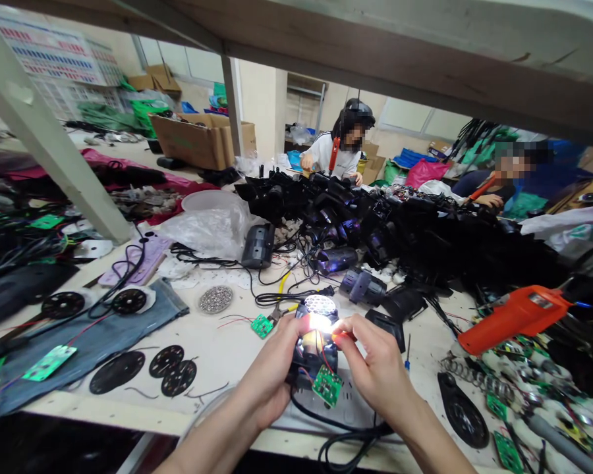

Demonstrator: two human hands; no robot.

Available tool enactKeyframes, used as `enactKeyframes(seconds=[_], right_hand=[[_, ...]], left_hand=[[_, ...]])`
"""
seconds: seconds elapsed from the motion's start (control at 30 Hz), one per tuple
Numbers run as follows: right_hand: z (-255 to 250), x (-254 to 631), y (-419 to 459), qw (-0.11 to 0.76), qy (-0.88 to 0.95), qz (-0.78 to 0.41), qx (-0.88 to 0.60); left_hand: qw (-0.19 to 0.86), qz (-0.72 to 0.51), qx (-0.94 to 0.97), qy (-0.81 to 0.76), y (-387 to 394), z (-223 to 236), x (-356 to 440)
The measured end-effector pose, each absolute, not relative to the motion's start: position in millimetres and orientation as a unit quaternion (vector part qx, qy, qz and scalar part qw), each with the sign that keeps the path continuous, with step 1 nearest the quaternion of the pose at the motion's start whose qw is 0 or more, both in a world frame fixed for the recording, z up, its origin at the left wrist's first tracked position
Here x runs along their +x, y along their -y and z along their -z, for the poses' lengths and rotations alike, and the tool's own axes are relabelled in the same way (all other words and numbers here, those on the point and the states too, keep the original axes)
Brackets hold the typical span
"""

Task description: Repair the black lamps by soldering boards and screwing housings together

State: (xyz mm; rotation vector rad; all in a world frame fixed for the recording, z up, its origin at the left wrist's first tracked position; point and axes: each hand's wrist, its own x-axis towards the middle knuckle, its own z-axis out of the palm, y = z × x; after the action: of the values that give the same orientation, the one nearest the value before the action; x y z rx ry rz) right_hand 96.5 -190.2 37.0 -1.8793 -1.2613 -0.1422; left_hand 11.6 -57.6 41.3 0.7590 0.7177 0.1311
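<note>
Two hands are engaged on one lit lamp (320,305), which is held at centre, near the close edge of the bench (212,359). By the left hand (279,359), its fingers curled, the lamp is gripped on the nine o'clock side. By the right hand (375,352), it is pinched between thumb and forefinger at three o'clock; the exact part nipped is lost in glare, by which a misplaced grip could also be masked. At six o'clock a green board (327,386) is hung on thin wires (323,356). In judgement, a joint could be torn if the board is snagged or the lamp twisted; a short could be caused if live contacts are bridged by metal. Beyond it, a cord (370,432) is looped at the edge; if caught, the lamp could be pulled down. At three o'clock a screwdriver (408,359) could be knocked by the right hand. At ten o'clock, small metal pieces (216,299) could be scattered by a careless reach.
</note>
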Motion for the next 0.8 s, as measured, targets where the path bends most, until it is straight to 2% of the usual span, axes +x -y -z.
enactKeyframes(seconds=[0.3,0.53,0.8], right_hand=[[-27.9,91.7,195.3,0.413,0.522,0.095,-0.741],[-33.4,93.0,194.3,0.390,0.525,0.079,-0.752],[-35.5,94.2,192.1,0.413,0.510,0.040,-0.753]], left_hand=[[0.872,-0.041,0.378,-0.308,61.0,-36.1,8.7],[0.874,-0.002,0.331,-0.355,57.0,-34.9,12.3],[0.894,0.040,0.251,-0.369,50.3,-33.4,15.1]])
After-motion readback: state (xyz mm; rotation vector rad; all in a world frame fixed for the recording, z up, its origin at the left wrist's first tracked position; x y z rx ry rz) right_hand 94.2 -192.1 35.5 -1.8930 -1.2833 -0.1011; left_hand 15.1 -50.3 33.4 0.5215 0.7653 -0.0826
